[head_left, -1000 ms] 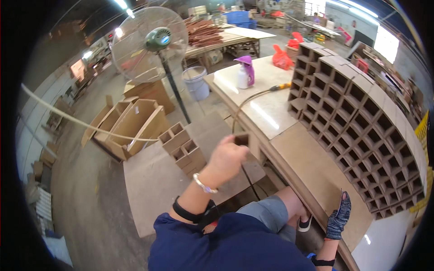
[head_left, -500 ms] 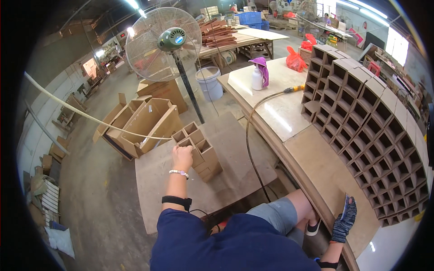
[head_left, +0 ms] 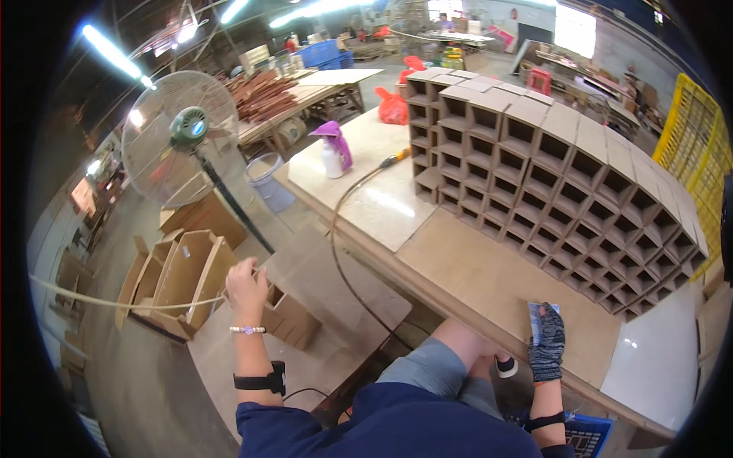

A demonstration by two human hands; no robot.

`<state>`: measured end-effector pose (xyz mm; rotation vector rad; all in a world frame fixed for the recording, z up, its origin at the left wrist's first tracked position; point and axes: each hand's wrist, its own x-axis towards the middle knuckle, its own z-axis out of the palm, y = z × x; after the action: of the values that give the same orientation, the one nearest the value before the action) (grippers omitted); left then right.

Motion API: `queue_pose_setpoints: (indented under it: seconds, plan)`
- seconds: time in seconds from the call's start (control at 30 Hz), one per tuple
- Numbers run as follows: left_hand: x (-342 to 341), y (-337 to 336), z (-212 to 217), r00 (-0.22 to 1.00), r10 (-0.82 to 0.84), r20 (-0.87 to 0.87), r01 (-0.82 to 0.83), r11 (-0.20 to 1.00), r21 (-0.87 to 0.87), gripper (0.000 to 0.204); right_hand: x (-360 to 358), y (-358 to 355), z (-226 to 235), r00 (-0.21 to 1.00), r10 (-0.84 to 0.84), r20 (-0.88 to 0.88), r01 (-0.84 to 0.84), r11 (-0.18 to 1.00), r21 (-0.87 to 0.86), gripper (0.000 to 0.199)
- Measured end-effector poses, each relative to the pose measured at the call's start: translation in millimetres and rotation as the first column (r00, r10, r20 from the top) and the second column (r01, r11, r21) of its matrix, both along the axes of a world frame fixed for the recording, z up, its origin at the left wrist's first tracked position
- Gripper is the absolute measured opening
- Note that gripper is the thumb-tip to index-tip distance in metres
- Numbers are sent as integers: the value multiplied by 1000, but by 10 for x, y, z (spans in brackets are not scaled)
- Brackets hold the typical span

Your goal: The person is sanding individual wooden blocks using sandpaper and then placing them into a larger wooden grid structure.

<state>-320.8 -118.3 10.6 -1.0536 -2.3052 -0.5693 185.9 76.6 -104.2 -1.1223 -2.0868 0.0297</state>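
My bare left hand (head_left: 246,291) is over the near left side of a small brown divided box (head_left: 294,319), which stands on a low brown table (head_left: 217,366). Its fingers are loosely bent and look apart, with nothing visible between them. A cream hose (head_left: 145,306) runs up to this hand; its end is hidden there. My right hand (head_left: 547,345), in a dark knitted glove, is closed on a thin flat bluish-silver piece (head_left: 534,320). That hand rests by the near edge of a long workbench, over a brown board (head_left: 489,271).
A large stack of brown open-celled boxes (head_left: 550,164) lines the bench's far side. Also there: a spray bottle (head_left: 332,162) under a purple cloth and a dark hose (head_left: 336,237) hanging over the edge. A standing fan (head_left: 189,128) and open cartons (head_left: 183,271) are at left.
The view has swung to the right. My left hand has lifted from its grip on the divided box's rim, its fingers loosening. My right hand keeps the flat piece, now turned more face-on.
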Motion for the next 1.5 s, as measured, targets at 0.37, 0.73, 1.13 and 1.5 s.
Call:
queue_pose_setpoints:
  seconds: [0.37,0.73,1.13,1.5]
  plan:
    - [700,2817,-87,211,-595,775,476,756,450,31,-16,-42,110,1000,-17,1,17,999,-51,47]
    - [171,4477,-1823,137,-586,798,159,809,567,10,-44,-125,253,999,-32,-5,31,989,-147,36]
    - [1200,2410,175,-330,-944,13,-426,162,890,38,-18,-82,202,999,-48,-23,45,990,-134,36]
    - [2714,1737,-472,-697,-574,429,46,561,827,15,-288,-216,925,973,-218,-79,227,964,141,47]
